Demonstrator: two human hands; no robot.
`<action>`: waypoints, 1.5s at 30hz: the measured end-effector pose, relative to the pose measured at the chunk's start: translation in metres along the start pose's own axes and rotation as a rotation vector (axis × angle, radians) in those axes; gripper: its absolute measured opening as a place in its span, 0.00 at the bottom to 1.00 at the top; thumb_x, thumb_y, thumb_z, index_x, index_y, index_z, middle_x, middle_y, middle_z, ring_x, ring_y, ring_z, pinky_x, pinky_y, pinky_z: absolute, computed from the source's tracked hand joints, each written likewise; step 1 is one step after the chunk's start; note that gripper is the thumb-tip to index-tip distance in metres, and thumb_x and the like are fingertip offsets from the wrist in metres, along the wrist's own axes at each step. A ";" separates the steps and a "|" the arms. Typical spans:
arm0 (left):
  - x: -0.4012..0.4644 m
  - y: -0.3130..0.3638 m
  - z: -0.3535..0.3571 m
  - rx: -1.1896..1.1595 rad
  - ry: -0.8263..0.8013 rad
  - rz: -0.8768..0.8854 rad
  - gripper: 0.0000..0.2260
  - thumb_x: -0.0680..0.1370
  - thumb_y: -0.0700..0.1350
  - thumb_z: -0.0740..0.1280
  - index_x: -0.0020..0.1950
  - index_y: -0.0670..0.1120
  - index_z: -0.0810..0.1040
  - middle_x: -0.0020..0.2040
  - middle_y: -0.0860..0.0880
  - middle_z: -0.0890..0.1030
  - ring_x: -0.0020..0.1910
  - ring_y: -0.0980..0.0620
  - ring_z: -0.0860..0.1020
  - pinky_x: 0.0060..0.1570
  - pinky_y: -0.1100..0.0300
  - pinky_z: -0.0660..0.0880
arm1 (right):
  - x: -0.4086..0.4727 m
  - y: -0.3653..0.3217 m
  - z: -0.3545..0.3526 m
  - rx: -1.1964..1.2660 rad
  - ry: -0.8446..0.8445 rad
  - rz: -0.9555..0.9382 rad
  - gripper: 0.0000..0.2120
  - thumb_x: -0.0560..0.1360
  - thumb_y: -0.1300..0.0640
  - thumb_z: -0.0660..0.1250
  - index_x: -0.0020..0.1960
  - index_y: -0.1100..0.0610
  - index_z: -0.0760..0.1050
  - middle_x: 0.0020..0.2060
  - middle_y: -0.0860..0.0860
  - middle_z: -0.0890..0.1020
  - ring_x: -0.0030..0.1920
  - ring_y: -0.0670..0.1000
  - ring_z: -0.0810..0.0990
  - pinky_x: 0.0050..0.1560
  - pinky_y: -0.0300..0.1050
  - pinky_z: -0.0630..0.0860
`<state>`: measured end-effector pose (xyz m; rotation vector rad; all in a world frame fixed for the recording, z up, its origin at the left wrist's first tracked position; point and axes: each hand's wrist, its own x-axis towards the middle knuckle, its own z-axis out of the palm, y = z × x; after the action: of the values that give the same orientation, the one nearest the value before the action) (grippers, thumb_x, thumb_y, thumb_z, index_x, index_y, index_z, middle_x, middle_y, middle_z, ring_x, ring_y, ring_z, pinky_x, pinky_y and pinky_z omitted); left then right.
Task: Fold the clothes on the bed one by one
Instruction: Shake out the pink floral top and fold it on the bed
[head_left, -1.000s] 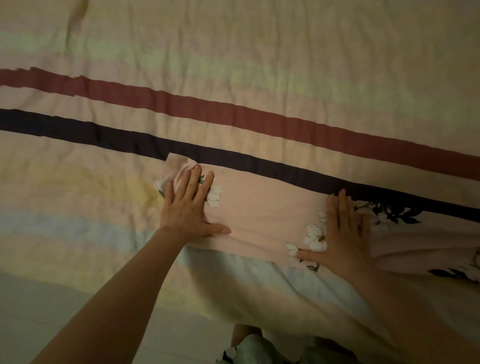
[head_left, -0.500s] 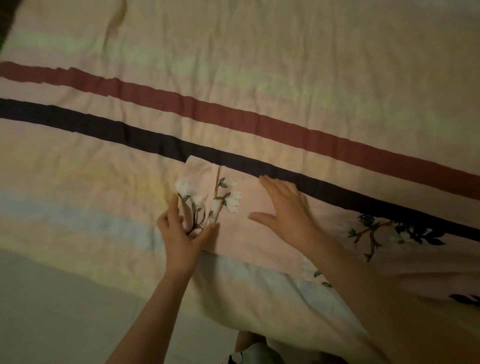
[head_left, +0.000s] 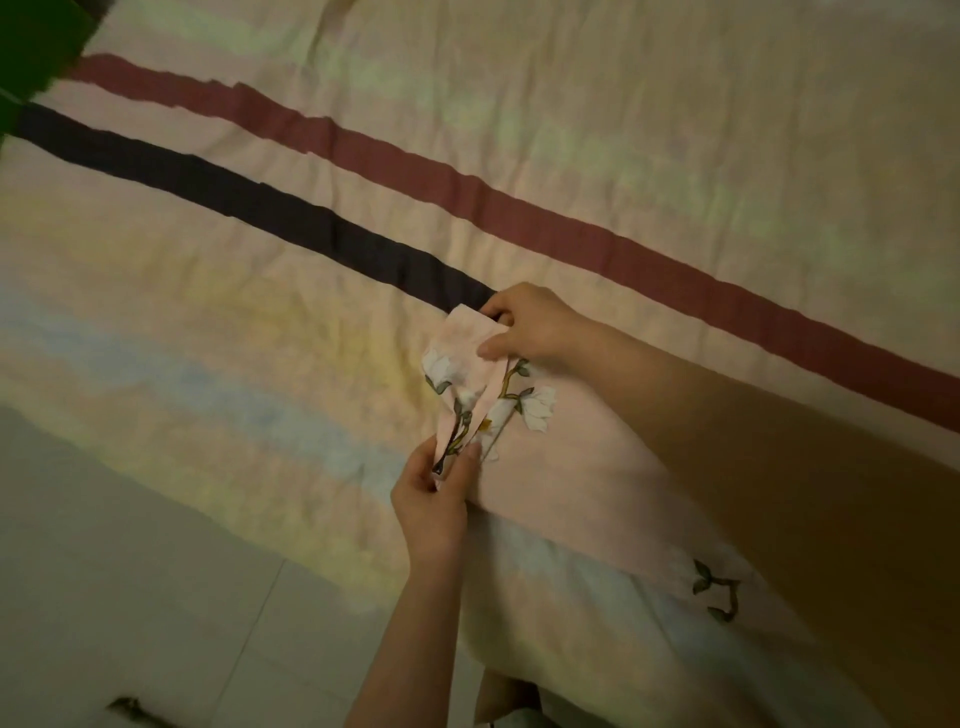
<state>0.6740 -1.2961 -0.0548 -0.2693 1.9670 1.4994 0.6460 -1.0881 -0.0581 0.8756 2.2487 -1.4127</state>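
Striped bedsheet (head_left: 260, 322); left hand (head_left: 434, 499), right hand (head_left: 535, 325) pinch floral cloth (head_left: 561, 467) end.

Left hand (head_left: 434, 493) and right hand (head_left: 535, 325) both extended forward, fingers pinched closed.

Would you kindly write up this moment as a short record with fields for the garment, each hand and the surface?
garment: pink floral garment, lying flat on the bed, its left end lifted
left hand: left hand pinches the near corner of that end
right hand: right hand grips the far corner, arm crossing over the garment
surface: striped bedsheet with a dark stripe and a red stripe
floor: pale tiled floor beside the bed
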 end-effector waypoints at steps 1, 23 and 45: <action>0.000 -0.001 -0.001 -0.038 0.025 -0.029 0.06 0.72 0.39 0.73 0.46 0.47 0.82 0.40 0.51 0.85 0.42 0.55 0.81 0.46 0.60 0.78 | 0.002 -0.002 0.000 0.009 -0.014 -0.006 0.18 0.68 0.56 0.75 0.57 0.57 0.78 0.46 0.53 0.82 0.47 0.52 0.80 0.51 0.45 0.77; -0.112 0.029 0.090 -0.219 -0.097 -0.001 0.14 0.71 0.46 0.72 0.38 0.35 0.75 0.30 0.54 0.77 0.35 0.55 0.74 0.40 0.57 0.72 | -0.126 0.066 -0.105 0.390 0.030 -0.082 0.06 0.71 0.63 0.70 0.48 0.61 0.81 0.39 0.51 0.82 0.39 0.42 0.79 0.44 0.34 0.75; -0.300 -0.061 0.247 0.074 -0.396 -0.070 0.04 0.73 0.38 0.71 0.43 0.46 0.85 0.40 0.51 0.85 0.41 0.57 0.81 0.45 0.55 0.76 | -0.362 0.276 -0.176 0.585 0.314 0.078 0.09 0.70 0.68 0.70 0.42 0.55 0.81 0.37 0.48 0.83 0.41 0.43 0.81 0.44 0.35 0.76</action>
<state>1.0274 -1.1523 0.0410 -0.0052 1.6732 1.3153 1.1058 -0.9588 0.0412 1.4336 1.9855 -2.0600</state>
